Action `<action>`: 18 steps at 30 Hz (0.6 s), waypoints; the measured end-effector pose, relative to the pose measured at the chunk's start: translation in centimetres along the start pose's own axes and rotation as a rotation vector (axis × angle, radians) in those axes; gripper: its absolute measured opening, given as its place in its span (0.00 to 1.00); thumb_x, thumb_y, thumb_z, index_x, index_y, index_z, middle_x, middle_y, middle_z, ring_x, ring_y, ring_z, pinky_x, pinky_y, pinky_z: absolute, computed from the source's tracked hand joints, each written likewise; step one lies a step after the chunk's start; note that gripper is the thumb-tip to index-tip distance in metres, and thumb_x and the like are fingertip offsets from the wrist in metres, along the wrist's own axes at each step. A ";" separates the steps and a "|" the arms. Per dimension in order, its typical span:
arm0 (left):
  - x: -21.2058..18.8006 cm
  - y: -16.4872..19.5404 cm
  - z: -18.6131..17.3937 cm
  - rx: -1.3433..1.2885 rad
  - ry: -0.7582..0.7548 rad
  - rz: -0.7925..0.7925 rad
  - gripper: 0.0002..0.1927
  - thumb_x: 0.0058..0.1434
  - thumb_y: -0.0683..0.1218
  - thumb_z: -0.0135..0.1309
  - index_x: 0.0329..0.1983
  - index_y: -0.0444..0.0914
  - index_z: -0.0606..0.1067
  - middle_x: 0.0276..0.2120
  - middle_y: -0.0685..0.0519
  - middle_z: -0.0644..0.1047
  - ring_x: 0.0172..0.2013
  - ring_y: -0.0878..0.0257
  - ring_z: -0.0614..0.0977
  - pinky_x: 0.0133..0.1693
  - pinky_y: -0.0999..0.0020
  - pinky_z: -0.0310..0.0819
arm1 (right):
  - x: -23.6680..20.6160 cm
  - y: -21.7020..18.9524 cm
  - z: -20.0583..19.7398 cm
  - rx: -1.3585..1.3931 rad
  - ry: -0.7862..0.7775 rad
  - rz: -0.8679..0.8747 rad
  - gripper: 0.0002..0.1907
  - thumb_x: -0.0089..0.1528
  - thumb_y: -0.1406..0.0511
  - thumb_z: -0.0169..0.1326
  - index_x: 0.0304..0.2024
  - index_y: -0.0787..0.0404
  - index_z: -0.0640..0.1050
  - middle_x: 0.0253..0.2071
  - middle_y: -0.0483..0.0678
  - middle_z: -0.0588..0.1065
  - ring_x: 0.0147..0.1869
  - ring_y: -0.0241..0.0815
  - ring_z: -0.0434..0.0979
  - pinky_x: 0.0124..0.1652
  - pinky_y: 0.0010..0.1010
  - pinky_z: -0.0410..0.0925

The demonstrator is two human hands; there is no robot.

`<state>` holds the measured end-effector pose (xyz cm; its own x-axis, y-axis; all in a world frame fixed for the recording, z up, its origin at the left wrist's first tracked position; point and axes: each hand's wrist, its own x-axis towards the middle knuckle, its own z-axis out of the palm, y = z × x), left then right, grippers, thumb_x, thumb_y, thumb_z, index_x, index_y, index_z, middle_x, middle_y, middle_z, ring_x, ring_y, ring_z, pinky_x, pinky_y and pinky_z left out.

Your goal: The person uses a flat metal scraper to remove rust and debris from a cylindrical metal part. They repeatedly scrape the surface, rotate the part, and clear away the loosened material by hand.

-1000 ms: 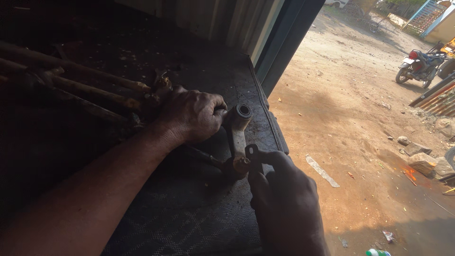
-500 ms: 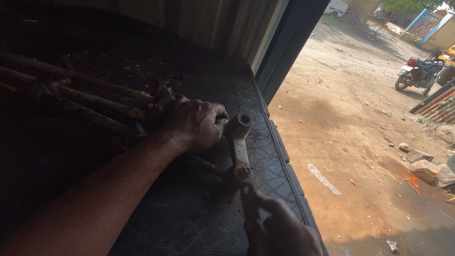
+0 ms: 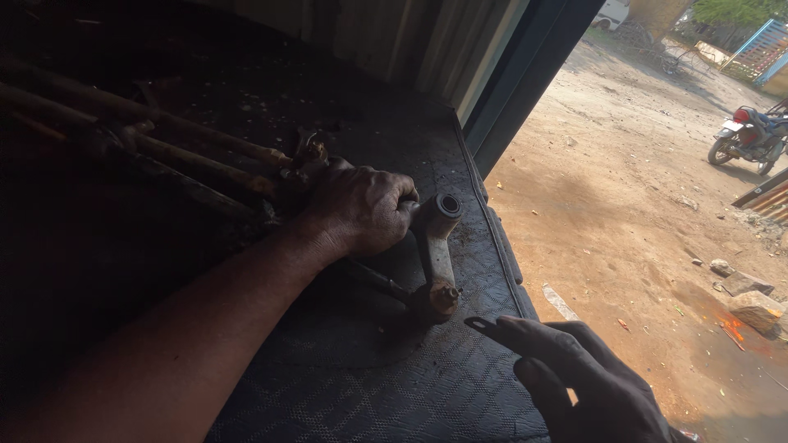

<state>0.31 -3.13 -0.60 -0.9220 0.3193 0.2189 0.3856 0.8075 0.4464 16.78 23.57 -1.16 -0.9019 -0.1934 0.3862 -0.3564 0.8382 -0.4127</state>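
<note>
Grip on metal arm point(image 3: 432, 254): left hand point(image 3: 359, 209) wraps its upper end, just below the round bushing eye point(image 3: 447, 205), fingers curled tight. Arm lies on the patterned black mat point(image 3: 345, 385), near the mat's outer edge by the dark door post point(image 3: 525, 74). Lower end of arm carries a rusty joint point(image 3: 439, 299), resting on the mat.

Procedure note (judgement): keep left hand pressing the arm flat to the mat so it doesn't roll; keep fingers off the bushing bore and away from the joint end.

Right hand point(image 3: 587, 385): below and right of the arm's joint end, not touching it. Fingers loosely bent, roughly half open; a thin dark tip point(image 3: 480, 324) shows at the fingertips, pointing toward the joint. Too dark to tell if it's a tool or a finger edge.

Ref. the arm: rusty rods point(image 3: 164, 139) lie to its left, behind the left hand. Dirt yard point(image 3: 640, 213) lies right of the mat, motorbike point(image 3: 751, 135) far off.
</note>
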 end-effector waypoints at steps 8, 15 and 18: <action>0.1 -0.1 0.0 0.012 -0.006 0.011 0.17 0.66 0.57 0.48 0.48 0.47 0.81 0.40 0.55 0.85 0.47 0.59 0.84 0.66 0.49 0.55 | 1.9 1.3 1.3 -0.272 0.173 -0.439 0.13 0.55 0.69 0.63 0.43 0.58 0.84 0.37 0.47 0.84 0.41 0.42 0.83 0.38 0.35 0.75; 0.0 0.0 0.1 0.015 -0.026 0.001 0.16 0.67 0.56 0.47 0.49 0.47 0.81 0.39 0.56 0.85 0.47 0.61 0.84 0.66 0.50 0.55 | 4.2 -1.1 1.1 -0.245 0.079 -0.526 0.12 0.57 0.70 0.60 0.45 0.61 0.81 0.39 0.49 0.84 0.42 0.42 0.84 0.38 0.35 0.76; -0.1 0.3 0.0 0.064 -0.008 -0.004 0.17 0.67 0.55 0.48 0.51 0.48 0.80 0.39 0.55 0.85 0.48 0.59 0.83 0.65 0.49 0.57 | 4.6 -1.2 1.9 -0.215 0.051 -0.535 0.10 0.58 0.70 0.60 0.43 0.59 0.82 0.34 0.46 0.83 0.37 0.40 0.82 0.32 0.34 0.74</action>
<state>0.49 -2.93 -0.55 -0.9240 0.3194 0.2104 0.3789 0.8388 0.3909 12.63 20.77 -0.46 -0.5952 -0.5985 0.5362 -0.6971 0.7165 0.0260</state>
